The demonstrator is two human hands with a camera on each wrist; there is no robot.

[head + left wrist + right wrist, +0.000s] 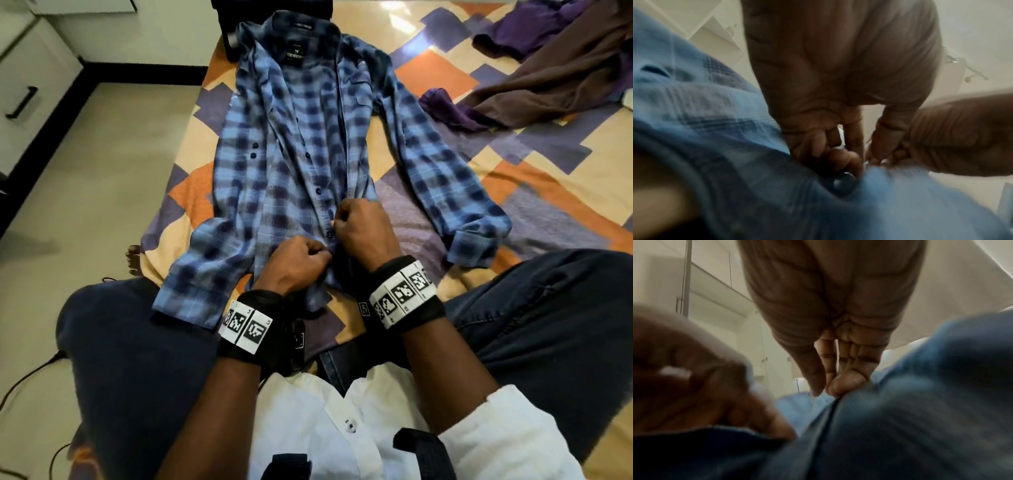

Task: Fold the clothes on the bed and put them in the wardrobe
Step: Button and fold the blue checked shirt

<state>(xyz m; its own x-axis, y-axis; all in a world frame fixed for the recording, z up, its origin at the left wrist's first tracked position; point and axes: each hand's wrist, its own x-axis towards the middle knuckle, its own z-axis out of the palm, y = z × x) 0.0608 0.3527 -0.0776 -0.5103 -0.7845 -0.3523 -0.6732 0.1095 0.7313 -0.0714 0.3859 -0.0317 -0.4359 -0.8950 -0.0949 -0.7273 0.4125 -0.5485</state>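
My left hand (295, 262) and right hand (359, 226) sit close together at the near hem of the blue plaid shirt (308, 144), each pinching the placket beside a dark button (842, 181); I judge I am buttoning it before folding. The shirt lies open-fronted on the bed (479, 192), its long axis running straight away from me, hem nearest, collar farthest, sleeves out to both sides. Both hands reach it equally. The black neck label (294, 54) beyond has white print, too blurred to read.
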